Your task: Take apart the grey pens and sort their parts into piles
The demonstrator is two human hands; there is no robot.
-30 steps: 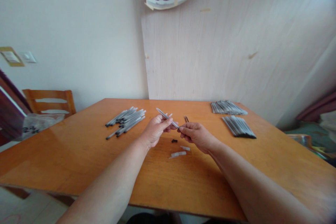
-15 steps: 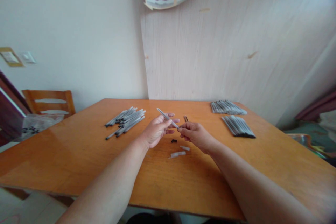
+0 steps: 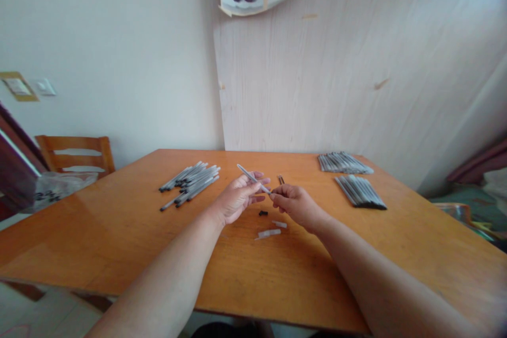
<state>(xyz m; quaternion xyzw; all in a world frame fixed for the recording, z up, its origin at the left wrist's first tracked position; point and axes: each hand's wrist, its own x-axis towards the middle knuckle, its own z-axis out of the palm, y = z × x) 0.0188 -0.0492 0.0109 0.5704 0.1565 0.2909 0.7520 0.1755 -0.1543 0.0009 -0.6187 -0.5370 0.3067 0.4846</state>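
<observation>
A slim grey-white pen (image 3: 248,174) slants down to the right between my hands, above the table. My left hand (image 3: 240,195) pinches its middle with the thumb, the other fingers spread. At its lower right end, my right hand (image 3: 293,200) grips it between thumb and fingertips, which hide that tip. Below the hands lie a small black piece (image 3: 263,213) and some translucent white plastic pieces (image 3: 270,233). Just behind my right hand rests a thin dark piece (image 3: 281,179), partly covered by it.
On the wooden table (image 3: 134,232), a loose pile of pens (image 3: 194,178) lies at the left. Two neater rows of pens, a near one (image 3: 360,191) and a far one (image 3: 344,162), lie at the right. A chair (image 3: 75,153) holding a plastic bag (image 3: 59,187) stands left.
Almost nothing differs. Both hands keep their hold on the pen, and the whole view has shifted very slightly.
</observation>
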